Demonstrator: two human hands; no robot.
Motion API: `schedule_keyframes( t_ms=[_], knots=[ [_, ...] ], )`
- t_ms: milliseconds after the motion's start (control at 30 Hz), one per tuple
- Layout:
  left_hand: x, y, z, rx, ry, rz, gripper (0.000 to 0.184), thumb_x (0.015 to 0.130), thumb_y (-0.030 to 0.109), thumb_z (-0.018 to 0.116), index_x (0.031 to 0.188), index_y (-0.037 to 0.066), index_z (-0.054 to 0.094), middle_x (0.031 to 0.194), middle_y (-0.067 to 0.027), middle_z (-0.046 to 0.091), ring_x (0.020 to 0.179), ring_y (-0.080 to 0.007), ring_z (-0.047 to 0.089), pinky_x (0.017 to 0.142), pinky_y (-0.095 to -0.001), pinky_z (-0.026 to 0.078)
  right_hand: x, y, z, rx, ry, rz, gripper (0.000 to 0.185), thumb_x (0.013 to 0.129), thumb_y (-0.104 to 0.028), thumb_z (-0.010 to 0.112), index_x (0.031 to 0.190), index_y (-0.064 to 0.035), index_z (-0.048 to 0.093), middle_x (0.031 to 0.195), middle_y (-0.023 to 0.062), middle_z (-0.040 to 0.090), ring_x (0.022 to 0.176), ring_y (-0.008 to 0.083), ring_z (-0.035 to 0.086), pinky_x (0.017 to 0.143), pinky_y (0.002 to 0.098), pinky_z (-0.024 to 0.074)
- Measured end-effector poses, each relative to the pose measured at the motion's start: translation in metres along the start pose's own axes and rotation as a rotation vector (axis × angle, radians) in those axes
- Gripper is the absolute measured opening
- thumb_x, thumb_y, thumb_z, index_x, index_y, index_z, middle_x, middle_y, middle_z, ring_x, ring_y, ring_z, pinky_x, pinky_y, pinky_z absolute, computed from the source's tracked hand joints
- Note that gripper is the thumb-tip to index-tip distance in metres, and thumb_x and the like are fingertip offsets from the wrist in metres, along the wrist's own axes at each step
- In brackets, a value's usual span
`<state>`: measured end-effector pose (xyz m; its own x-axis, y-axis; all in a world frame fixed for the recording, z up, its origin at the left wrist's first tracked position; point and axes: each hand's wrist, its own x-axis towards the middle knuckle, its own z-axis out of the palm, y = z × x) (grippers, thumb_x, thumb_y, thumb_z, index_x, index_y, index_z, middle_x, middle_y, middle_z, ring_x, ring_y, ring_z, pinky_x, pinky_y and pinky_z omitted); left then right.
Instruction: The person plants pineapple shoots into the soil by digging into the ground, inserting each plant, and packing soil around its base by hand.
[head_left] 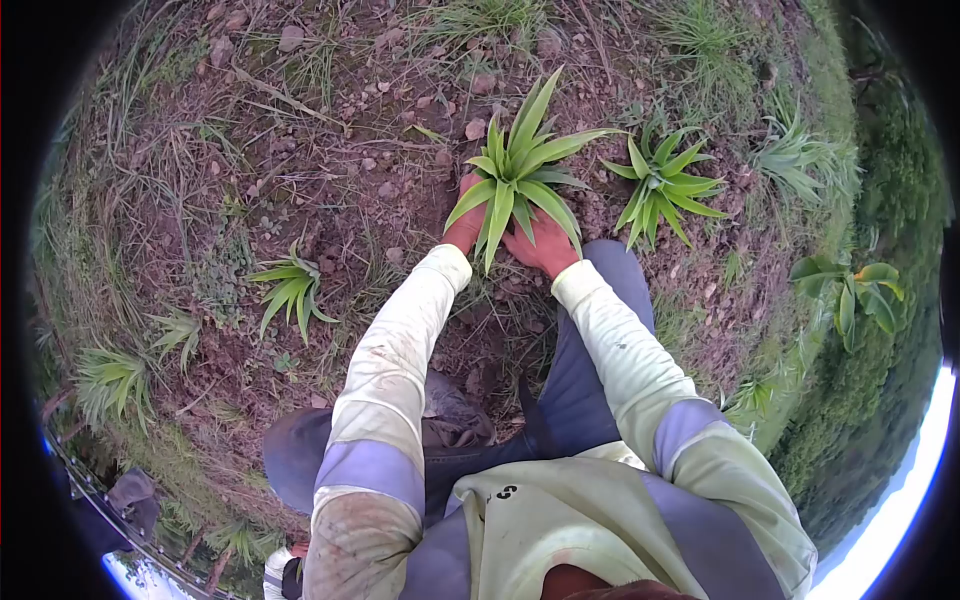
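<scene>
A young pineapple plant (510, 180) with long, pointed green leaves stands upright in the soil in front of me. My left hand (464, 228) is low at its left side, its fingers hidden behind the leaves. At the right of the base is my right hand (545, 250), palm down by the soil, with the fingers that show stretched out apart. Leaves cover part of this hand too. Close by on the right grows a second pineapple plant (660, 187), near my bent knee (617, 275).
A smaller pineapple plant (291, 288) grows to the left, with another (113, 378) farther out. More spiky leaves (790, 160) stand at the far right. Stones (476, 129), dry stalks and grass tufts (700, 35) cover the sloping ground. Another person's sleeve (275, 572) shows at the lower left.
</scene>
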<state>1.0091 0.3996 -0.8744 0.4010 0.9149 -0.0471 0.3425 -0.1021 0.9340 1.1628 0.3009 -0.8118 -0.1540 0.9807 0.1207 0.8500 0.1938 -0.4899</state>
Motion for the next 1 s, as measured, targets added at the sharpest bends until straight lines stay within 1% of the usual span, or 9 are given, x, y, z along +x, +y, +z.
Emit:
schedule_keyframes(
  t_ms=[167,300,400,500,633,767,833,867,1000],
  knots=[
    [-0.021,0.001,-0.003,-0.356,-0.111,-0.224,0.042,0.095,0.034,0.077,0.126,0.008,0.066,0.115,-0.0084,0.071,0.098,-0.0253,0.071,0.085,-0.0431,0.061,0.011,-0.019,-0.048,0.045,-0.278,0.087,0.079,0.087,-0.046,0.079,0.150,-0.0052,0.052,0.148,0.0238,0.054,0.140,0.0435,0.049,0.118,0.0529,0.0393],
    [-0.032,-0.001,-0.001,-0.836,-0.081,-0.449,0.041,0.097,0.036,0.073,0.127,0.009,0.065,0.118,-0.0089,0.070,0.100,-0.0256,0.071,0.087,-0.0439,0.061,-0.024,-0.045,-0.080,0.098,-0.093,-0.056,0.082,0.092,-0.043,0.077,0.155,-0.0031,0.045,0.156,0.0263,0.045,0.145,0.0459,0.043,0.121,0.0559,0.0360],
    [-0.032,-0.003,-0.004,-1.081,-0.032,-0.534,0.041,0.099,0.037,0.071,0.128,0.009,0.064,0.119,-0.0093,0.070,0.101,-0.0258,0.071,0.088,-0.0445,0.062,-0.045,-0.077,-0.111,-0.043,-0.302,0.222,0.092,0.086,-0.042,0.084,0.156,0.0003,0.042,0.155,0.0306,0.040,0.142,0.0532,0.041,0.119,0.0586,0.0378],
    [-0.027,-0.004,-0.004,-1.220,0.007,-0.563,0.041,0.100,0.038,0.068,0.129,0.009,0.063,0.121,-0.0097,0.069,0.103,-0.0260,0.070,0.089,-0.0452,0.062,-0.051,-0.074,-0.089,-0.060,-0.416,0.313,0.096,0.082,-0.040,0.087,0.156,0.0005,0.041,0.155,0.0332,0.039,0.143,0.0547,0.040,0.118,0.0586,0.0380],
    [-0.021,-0.004,-0.001,-1.334,0.052,-0.572,0.041,0.103,0.040,0.065,0.131,0.010,0.062,0.123,-0.0102,0.068,0.105,-0.0263,0.070,0.091,-0.0460,0.062,-0.042,-0.049,-0.054,-0.225,-0.307,0.185,0.095,0.079,-0.025,0.088,0.157,-0.0008,0.040,0.151,0.0371,0.038,0.135,0.0586,0.045,0.113,0.0593,0.0431],
    [-0.015,-0.006,0.002,-1.381,0.098,-0.566,0.042,0.105,0.042,0.062,0.132,0.010,0.061,0.125,-0.0108,0.067,0.107,-0.0265,0.069,0.092,-0.0468,0.062,-0.018,-0.041,-0.057,-0.094,-0.156,0.159,0.089,0.079,-0.019,0.087,0.155,-0.0027,0.044,0.147,0.0346,0.045,0.132,0.0552,0.050,0.109,0.0577,0.0462],
    [-0.013,-0.006,0.006,-1.385,0.118,-0.561,0.042,0.106,0.043,0.060,0.133,0.010,0.060,0.126,-0.0111,0.067,0.107,-0.0267,0.069,0.093,-0.0472,0.062,-0.004,-0.039,-0.072,0.114,-0.472,0.296,0.082,0.079,-0.018,0.087,0.151,-0.0033,0.049,0.139,0.0297,0.056,0.129,0.0498,0.055,0.108,0.0555,0.0476],
    [-0.013,-0.005,0.007,-1.372,0.141,-0.552,0.042,0.107,0.043,0.060,0.133,0.010,0.060,0.126,-0.0112,0.067,0.108,-0.0268,0.069,0.093,-0.0474,0.062,-0.009,-0.041,-0.071,0.097,-0.267,0.232,0.081,0.078,-0.021,0.089,0.148,-0.0020,0.052,0.133,0.0253,0.064,0.129,0.0453,0.057,0.109,0.0521,0.0479],
    [-0.003,-0.010,0.003,-1.434,0.108,-0.519,0.045,0.110,0.050,0.051,0.132,0.012,0.062,0.123,-0.0098,0.067,0.110,-0.0251,0.067,0.099,-0.0445,0.059,-0.016,-0.043,-0.085,0.277,-0.049,0.257,0.079,0.075,-0.026,0.092,0.142,-0.0007,0.059,0.139,0.0243,0.063,0.132,0.0440,0.058,0.111,0.0486,0.0480]
  ],
)
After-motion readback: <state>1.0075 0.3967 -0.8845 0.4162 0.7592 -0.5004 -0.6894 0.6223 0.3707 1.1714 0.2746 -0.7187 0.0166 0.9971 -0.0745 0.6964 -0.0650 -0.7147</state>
